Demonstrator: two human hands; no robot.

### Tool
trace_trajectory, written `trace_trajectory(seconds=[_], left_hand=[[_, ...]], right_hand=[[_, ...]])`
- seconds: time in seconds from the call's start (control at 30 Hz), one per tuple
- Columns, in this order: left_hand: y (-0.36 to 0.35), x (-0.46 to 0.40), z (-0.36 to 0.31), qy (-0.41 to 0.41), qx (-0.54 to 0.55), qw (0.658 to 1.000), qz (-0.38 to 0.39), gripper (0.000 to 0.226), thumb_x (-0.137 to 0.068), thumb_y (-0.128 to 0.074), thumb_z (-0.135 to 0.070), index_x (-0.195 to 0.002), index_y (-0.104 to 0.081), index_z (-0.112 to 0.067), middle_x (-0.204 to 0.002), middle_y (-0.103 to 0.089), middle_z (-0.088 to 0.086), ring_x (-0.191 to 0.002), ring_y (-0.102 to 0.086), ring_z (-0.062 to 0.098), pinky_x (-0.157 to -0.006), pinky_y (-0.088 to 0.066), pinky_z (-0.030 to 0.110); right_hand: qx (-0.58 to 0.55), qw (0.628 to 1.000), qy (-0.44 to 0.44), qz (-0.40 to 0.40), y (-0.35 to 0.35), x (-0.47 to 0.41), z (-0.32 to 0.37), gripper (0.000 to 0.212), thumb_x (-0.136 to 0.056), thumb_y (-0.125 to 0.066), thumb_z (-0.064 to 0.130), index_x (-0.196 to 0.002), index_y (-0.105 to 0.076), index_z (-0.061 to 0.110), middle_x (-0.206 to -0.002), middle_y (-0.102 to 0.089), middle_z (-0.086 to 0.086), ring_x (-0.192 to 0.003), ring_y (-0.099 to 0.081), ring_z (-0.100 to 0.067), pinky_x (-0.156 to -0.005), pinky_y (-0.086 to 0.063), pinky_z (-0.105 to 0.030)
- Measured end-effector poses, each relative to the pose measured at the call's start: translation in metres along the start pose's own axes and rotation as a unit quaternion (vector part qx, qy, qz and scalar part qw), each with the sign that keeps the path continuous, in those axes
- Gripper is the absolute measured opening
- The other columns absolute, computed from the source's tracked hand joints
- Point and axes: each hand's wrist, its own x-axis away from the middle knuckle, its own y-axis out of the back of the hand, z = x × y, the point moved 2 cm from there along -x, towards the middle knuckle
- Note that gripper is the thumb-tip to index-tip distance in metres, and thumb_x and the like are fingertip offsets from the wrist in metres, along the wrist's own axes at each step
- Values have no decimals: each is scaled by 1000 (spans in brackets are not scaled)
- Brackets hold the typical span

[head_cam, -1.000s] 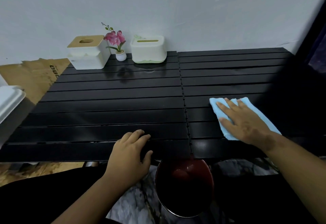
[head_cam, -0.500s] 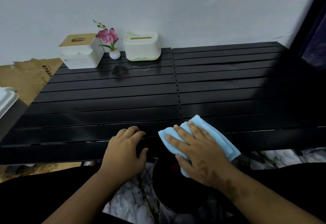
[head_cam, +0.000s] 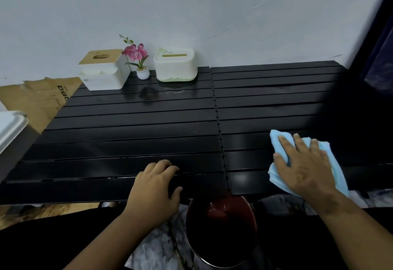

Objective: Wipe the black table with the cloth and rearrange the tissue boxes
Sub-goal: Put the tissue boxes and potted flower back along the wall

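Pressing the blue cloth [head_cam: 331, 164] flat under spread fingers, the right hand [head_cam: 306, 167] works near the black table's [head_cam: 127, 125] front right edge; the left hand [head_cam: 155, 191], empty and loosely curled, braces the front edge. Both tissue boxes [head_cam: 105, 70] [head_cam: 175, 65] sit at the back left corner. A careless wipe there could topple the small flower pot [head_cam: 143, 72] between them.

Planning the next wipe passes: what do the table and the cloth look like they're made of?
The table looks like hard black slats, probably painted metal or plastic, with a glossy finish: it mirrors the tissue boxes and the flower pot. The cloth under the right hand looks like soft light-blue terry or microfibre: fuzzy, folded edges.
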Motion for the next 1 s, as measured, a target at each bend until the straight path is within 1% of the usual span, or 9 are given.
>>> trace_trajectory(seconds=[0.1,0.17,0.23,0.3,0.37,0.5,0.63,0.83,1.0], left_hand=[[12,-8,4,3,48,999,6,46,-84,-57,-50,-125,-61,-28,-125,-56,-14,-115,-51,12,-94,-47,30],[24,-21,11,9,79,997,-9,42,-86,-60,-47,-123,-62,-27,-121,-58,-14,-113,-53,10,-96,-46,27],[37,-41,24,19,92,995,-31,37,-87,-63,-43,-119,-65,-24,-116,-61,-11,-108,-57,11,-93,-47,27],[49,-69,40,40,97,993,-45,34,-87,-65,-40,-117,-65,-24,-113,-62,-9,-102,-59,12,-88,-48,27],[59,-101,56,62,108,991,-49,34,-88,-66,-38,-118,-63,-24,-111,-62,-6,-99,-59,12,-86,-46,27],[70,-176,85,99,134,985,-51,43,-88,-67,-38,-127,-56,-23,-117,-61,-2,-97,-58,14,-87,-48,30],[72,-258,108,122,143,981,-45,59,-88,-68,-39,-136,-45,-14,-126,-59,8,-107,-58,21,-92,-45,31],[68,-353,124,138,172,975,-33,74,-84,-74,-38,-139,-34,-8,-138,-50,10,-121,-52,26,-88,-41,30],[59,-402,135,167,190,967,-12,83,-74,-80,-47,-132,-40,-3,-124,-52,8,-107,-52,22,-88,-47,37]], right_hand=[[-20,999,6,-33,9,-6,9,71,-88,-34,59,-149,-33,22,-153,-34,-18,-144,-20,-40,-118,-19,-52],[-82,994,49,-62,22,-14,27,69,-89,-42,56,-146,-37,17,-148,-42,-14,-142,-28,-33,-117,-26,-47],[-165,979,91,-75,37,-30,51,62,-91,-53,45,-145,-41,17,-144,-49,-7,-137,-38,-26,-108,-33,-36],[-215,966,125,-69,50,-54,80,60,-91,-58,40,-145,-42,19,-141,-52,-5,-131,-45,-23,-101,-36,-29],[-261,956,132,-38,53,-85,109,60,-91,-60,40,-146,-41,22,-139,-54,-5,-128,-49,-23,-100,-40,-31],[-340,932,121,18,52,-158,168,64,-89,-64,42,-145,-41,24,-134,-56,-8,-117,-56,-22,-90,-44,-27],[-331,932,144,39,48,-225,219,77,-88,-66,41,-150,-29,14,-141,-49,-15,-129,-47,-28,-102,-37,-29],[-374,914,153,35,29,-296,265,88,-81,-74,43,-148,-25,13,-138,-49,-10,-127,-48,-30,-100,-38,-30],[-402,904,145,-5,11,-330,291,95,-73,-78,47,-146,-25,18,-130,-56,-7,-120,-52,-26,-99,-41,-28]])
